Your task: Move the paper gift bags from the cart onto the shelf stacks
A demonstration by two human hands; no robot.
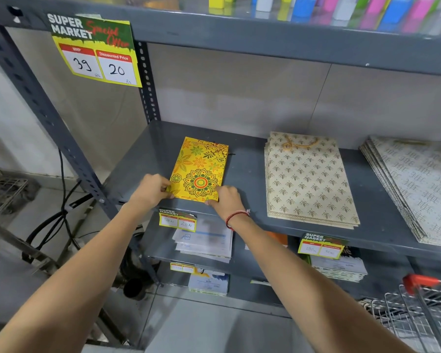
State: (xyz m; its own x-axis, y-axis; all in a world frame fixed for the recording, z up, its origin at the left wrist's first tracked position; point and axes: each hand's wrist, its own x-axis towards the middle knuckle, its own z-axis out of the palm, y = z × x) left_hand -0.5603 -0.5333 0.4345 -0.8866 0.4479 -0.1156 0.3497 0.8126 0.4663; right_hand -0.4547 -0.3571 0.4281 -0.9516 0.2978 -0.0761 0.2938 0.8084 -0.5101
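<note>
1. Yellow paper, printed with orange and green flowers: that is the yellow gift bag (200, 170), lying flat on the grey shelf (247, 159), towards its left end and close to the near edge.
2. The left hand (152, 188) pinches the bag's near left corner, fingers closed on the paper.
3. The right hand (225, 198) grips the near right corner, thumb at the bag's near edge, fingers curled over the top.
4. A red thread bracelet (236, 217) sits on the right wrist.
5. To the right on the same shelf lies a stack of cream gift bags (308, 182) with a gold motif, a gold cord handle showing at its far end; it is well apart from the yellow one.
6. Farther right, a second stack of pale patterned bags (418, 184) runs out of frame.
7. A price sign (97, 50) hangs from the upper shelf at far left, reading 39 and 20.
8. Smaller price tags (177, 220) are clipped to the near edge below the hands.
9. The wire cart (418, 309), with its red handle, stands at the near right corner; what it holds I cannot make out.
</note>
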